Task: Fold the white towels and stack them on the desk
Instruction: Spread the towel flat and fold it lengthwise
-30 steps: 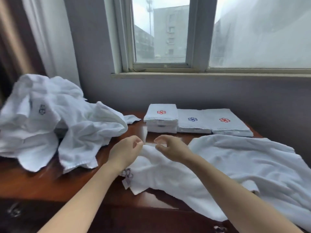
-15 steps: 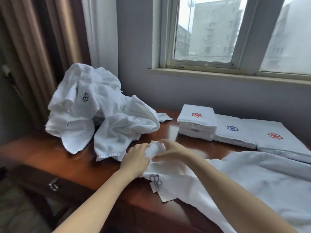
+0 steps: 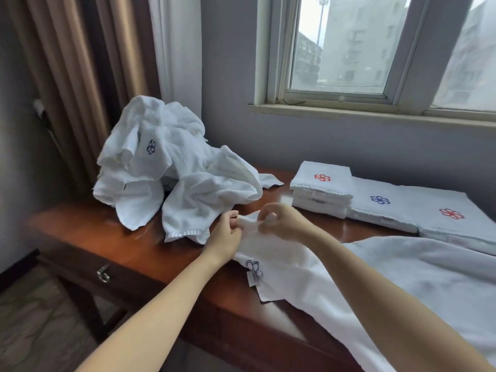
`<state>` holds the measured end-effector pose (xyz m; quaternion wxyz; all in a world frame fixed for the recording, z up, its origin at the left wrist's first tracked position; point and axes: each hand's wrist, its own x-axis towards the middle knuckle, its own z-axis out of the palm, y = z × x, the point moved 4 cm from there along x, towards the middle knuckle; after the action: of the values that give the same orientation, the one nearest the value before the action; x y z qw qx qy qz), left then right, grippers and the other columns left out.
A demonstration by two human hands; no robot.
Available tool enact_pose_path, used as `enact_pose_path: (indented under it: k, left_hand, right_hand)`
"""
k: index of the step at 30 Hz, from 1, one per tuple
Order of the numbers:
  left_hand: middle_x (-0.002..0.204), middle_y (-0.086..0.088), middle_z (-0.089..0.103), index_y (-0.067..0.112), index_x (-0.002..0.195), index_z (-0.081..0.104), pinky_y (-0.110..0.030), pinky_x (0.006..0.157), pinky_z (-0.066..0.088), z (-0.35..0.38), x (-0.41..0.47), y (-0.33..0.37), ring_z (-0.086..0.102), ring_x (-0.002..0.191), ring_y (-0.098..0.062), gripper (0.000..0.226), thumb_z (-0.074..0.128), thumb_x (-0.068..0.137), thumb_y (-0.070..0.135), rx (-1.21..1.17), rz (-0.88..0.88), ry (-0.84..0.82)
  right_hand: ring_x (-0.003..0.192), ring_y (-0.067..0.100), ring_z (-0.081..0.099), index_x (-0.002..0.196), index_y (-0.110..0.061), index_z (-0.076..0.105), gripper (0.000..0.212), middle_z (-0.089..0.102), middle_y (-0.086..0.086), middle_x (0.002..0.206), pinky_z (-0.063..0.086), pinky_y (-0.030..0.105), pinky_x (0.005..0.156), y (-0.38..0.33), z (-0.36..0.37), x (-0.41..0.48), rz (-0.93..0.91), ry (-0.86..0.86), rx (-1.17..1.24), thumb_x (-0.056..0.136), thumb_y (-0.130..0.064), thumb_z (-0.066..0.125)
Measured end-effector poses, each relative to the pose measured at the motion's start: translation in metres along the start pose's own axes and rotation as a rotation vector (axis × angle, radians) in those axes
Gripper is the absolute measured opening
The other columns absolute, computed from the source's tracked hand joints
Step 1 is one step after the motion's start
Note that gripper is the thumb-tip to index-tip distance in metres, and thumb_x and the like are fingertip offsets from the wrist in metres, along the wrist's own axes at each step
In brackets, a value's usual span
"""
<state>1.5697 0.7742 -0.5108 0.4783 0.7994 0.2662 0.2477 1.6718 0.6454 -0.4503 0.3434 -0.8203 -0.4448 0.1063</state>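
On the desk (image 3: 128,245), the pile (image 3: 171,170) of loose towels lies at the back left, in front of the curtain (image 3: 80,76). The stack (image 3: 322,189) stands at the back right, under the window (image 3: 349,49), with two folded towels (image 3: 381,208) in a row just to its right. The open towel (image 3: 402,277) lies at the front right, over the front edge. The left hand (image 3: 224,234) and the right hand (image 3: 284,221) hold its far corner, between pile and stack.

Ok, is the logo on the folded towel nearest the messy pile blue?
No, the folded towel nearest the unfolded pile shows a red flower; the blue one is on the middle towel.
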Motion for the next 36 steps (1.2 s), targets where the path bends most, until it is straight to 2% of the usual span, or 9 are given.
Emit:
enact_pose_path:
  k: [5,9,12,16,19,23,28,31,36]
  left_hand:
    - [0.100,-0.001,0.073,0.016,0.116,0.059,-0.027,0.077,0.052,0.009,-0.003,0.020,0.070,0.091,-0.013,0.026,0.060,0.094,0.031,-0.239,-0.001,-0.065]
    - [0.094,0.002,0.068,0.017,0.101,0.061,-0.033,0.077,0.052,0.011,-0.001,0.030,0.065,0.091,-0.015,0.016,0.060,0.093,0.031,-0.084,0.067,0.019]
    - [0.095,0.000,0.065,0.016,0.098,0.057,-0.032,0.079,0.050,0.008,0.002,0.037,0.062,0.094,-0.019,0.017,0.059,0.095,0.033,-0.189,0.004,0.090]
    - [0.101,-0.008,0.071,0.007,0.105,0.063,-0.037,0.087,0.054,0.006,0.000,0.056,0.066,0.098,-0.022,0.031,0.055,0.098,0.036,-0.331,0.028,0.103]
    - [0.092,0.007,0.074,0.019,0.097,0.068,-0.018,0.073,0.053,0.006,-0.009,0.072,0.068,0.093,-0.011,0.032,0.046,0.101,0.042,-0.418,0.099,-0.027]
    - [0.113,0.015,0.071,0.032,0.118,0.065,-0.014,0.080,0.051,0.022,-0.024,0.083,0.065,0.107,-0.001,0.037,0.040,0.099,0.054,-0.509,0.209,-0.340]
    - [0.104,-0.002,0.074,0.014,0.106,0.068,-0.030,0.085,0.056,0.031,-0.023,0.077,0.069,0.100,-0.023,0.028,0.056,0.097,0.037,-0.278,0.193,-0.299]
    - [0.087,0.001,0.070,0.014,0.092,0.068,-0.021,0.069,0.048,0.015,-0.014,0.076,0.066,0.089,-0.020,0.020,0.056,0.098,0.029,-0.019,0.186,-0.211]
    - [0.089,-0.007,0.071,0.018,0.099,0.070,-0.034,0.078,0.053,-0.037,-0.003,0.078,0.067,0.087,-0.023,0.020,0.055,0.092,0.030,0.434,0.004,-0.283]
  right_hand:
    - [0.074,0.012,0.055,0.094,-0.022,0.061,0.004,0.060,-0.003,0.089,0.043,0.022,0.058,-0.004,-0.025,-0.008,0.000,0.189,0.316,0.090,-0.021,0.063]
    - [0.081,-0.013,0.056,0.103,-0.037,0.053,0.038,0.055,-0.025,0.097,0.044,0.007,0.064,-0.004,-0.018,-0.021,0.029,-0.075,0.226,0.076,-0.048,0.078]
    - [0.089,-0.010,0.057,0.113,-0.036,0.052,0.061,0.059,-0.022,0.104,0.048,0.016,0.071,-0.001,-0.008,-0.028,0.037,-0.171,0.081,0.063,-0.051,0.084]
    - [0.075,0.014,0.059,0.099,-0.008,0.065,0.029,0.065,0.004,0.086,0.052,0.044,0.074,-0.003,-0.015,-0.019,-0.027,0.016,0.090,0.072,-0.017,0.073]
    - [0.072,0.008,0.064,0.090,-0.021,0.067,0.017,0.066,-0.007,0.077,0.053,0.027,0.065,-0.003,-0.033,-0.016,-0.043,0.130,0.322,0.076,-0.012,0.064]
    - [0.073,0.008,0.068,0.093,-0.021,0.068,0.022,0.071,-0.005,0.081,0.054,0.022,0.062,0.003,-0.057,-0.014,-0.007,0.256,0.584,0.075,-0.013,0.057]
    - [0.076,0.007,0.065,0.099,-0.017,0.064,0.029,0.069,0.000,0.090,0.053,0.022,0.063,0.015,-0.067,-0.016,0.024,0.357,0.627,0.071,-0.020,0.057]
    - [0.087,0.019,0.063,0.102,-0.013,0.058,0.022,0.065,0.012,0.100,0.054,0.038,0.076,0.023,-0.064,-0.015,0.026,0.415,0.489,0.080,-0.012,0.055]
    - [0.110,0.015,0.055,0.134,-0.029,0.048,0.052,0.060,-0.006,0.121,0.042,0.031,0.086,0.021,-0.043,-0.003,-0.023,0.461,0.113,0.086,-0.011,0.056]
